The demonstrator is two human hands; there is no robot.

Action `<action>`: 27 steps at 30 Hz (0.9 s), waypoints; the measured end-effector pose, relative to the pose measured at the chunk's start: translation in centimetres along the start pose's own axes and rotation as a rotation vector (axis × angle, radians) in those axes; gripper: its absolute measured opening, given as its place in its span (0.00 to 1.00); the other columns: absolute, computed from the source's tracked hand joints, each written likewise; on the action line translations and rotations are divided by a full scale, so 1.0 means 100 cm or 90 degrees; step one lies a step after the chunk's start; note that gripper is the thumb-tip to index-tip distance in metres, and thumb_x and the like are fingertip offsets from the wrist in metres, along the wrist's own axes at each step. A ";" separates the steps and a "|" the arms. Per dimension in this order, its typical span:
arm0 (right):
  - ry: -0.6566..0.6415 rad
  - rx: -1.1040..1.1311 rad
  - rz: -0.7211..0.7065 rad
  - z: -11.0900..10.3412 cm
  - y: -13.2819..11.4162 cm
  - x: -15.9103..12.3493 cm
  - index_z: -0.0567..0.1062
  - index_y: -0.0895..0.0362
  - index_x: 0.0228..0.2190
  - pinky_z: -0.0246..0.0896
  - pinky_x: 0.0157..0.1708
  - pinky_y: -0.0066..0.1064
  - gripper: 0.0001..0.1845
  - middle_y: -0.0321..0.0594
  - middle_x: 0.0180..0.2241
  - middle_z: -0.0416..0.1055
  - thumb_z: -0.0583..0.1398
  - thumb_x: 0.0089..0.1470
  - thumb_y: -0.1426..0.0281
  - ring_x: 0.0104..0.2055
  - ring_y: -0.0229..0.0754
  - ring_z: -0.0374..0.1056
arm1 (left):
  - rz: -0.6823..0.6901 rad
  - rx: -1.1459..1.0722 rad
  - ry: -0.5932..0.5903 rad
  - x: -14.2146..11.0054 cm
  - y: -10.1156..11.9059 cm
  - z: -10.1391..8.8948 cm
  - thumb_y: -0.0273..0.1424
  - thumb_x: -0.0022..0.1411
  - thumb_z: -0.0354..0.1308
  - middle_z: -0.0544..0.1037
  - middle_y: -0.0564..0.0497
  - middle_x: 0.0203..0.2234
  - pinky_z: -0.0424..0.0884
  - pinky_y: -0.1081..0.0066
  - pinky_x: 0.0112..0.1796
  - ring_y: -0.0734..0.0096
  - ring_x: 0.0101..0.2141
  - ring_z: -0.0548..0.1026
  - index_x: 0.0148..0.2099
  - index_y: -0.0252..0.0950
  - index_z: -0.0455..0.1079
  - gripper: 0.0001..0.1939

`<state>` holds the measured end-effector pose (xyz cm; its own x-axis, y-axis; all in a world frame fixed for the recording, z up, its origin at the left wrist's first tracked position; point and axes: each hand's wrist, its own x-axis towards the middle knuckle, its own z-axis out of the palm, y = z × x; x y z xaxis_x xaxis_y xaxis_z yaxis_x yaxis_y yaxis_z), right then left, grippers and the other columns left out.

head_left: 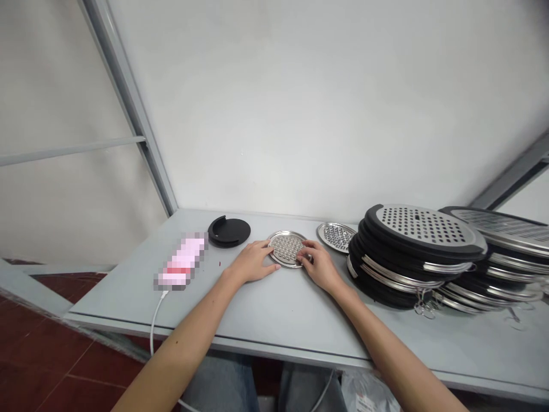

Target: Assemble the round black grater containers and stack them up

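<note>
A round metal grater plate (287,247) with raised holes lies flat on the table between my hands. My left hand (254,262) rests at its left rim, fingertips touching the edge, thumb stretched out apart on the tabletop side. At the right rim, my right hand (318,264) has its fingers bent together over the plate's edge. Just behind and to the right is a second round grater plate (337,237), partly hidden by a stack. A black round holder (231,231) with a raised rim on one side sits beyond my left hand.
On the right stands a tall stack of black-rimmed graters (422,229), with another stack (510,229) beside it. Wire loops (424,306) hang off their front. A pixelated phone (182,260) with a white cable (153,326) lies left. A white wall (300,114) rises behind the table.
</note>
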<state>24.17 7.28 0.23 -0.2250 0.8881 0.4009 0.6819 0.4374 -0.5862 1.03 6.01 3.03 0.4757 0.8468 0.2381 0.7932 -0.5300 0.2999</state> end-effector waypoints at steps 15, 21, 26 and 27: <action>0.041 -0.034 0.020 -0.013 0.000 0.002 0.74 0.58 0.38 0.61 0.49 0.37 0.12 0.46 0.42 0.72 0.54 0.53 0.71 0.45 0.45 0.68 | 0.017 0.014 0.023 0.001 -0.004 0.008 0.44 0.60 0.56 0.65 0.41 0.59 0.61 0.56 0.57 0.51 0.58 0.64 0.56 0.36 0.69 0.25; 0.007 -0.066 -0.004 0.003 0.006 -0.002 0.66 0.63 0.52 0.57 0.56 0.41 0.24 0.52 0.51 0.67 0.52 0.52 0.74 0.55 0.49 0.62 | 0.015 0.012 0.055 0.002 -0.004 0.008 0.43 0.60 0.57 0.69 0.41 0.56 0.63 0.57 0.56 0.53 0.55 0.67 0.52 0.36 0.71 0.22; -0.006 -0.080 -0.011 0.009 0.013 -0.003 0.61 0.65 0.56 0.50 0.61 0.44 0.27 0.57 0.62 0.54 0.51 0.55 0.72 0.64 0.51 0.50 | 0.011 0.013 0.085 0.003 0.002 0.002 0.43 0.55 0.60 0.78 0.46 0.44 0.66 0.58 0.51 0.56 0.46 0.74 0.55 0.37 0.68 0.28; 0.008 -0.087 0.004 0.009 0.013 -0.003 0.61 0.65 0.56 0.50 0.60 0.44 0.28 0.58 0.61 0.54 0.52 0.54 0.71 0.64 0.52 0.51 | 0.008 0.012 0.091 0.003 0.003 0.001 0.43 0.55 0.60 0.79 0.47 0.41 0.66 0.58 0.50 0.57 0.44 0.75 0.57 0.37 0.67 0.29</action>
<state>24.46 7.70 -1.27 -0.2120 0.8885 0.4069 0.7722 0.4075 -0.4875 1.44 6.09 3.09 0.4281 0.8237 0.3719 0.7949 -0.5389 0.2788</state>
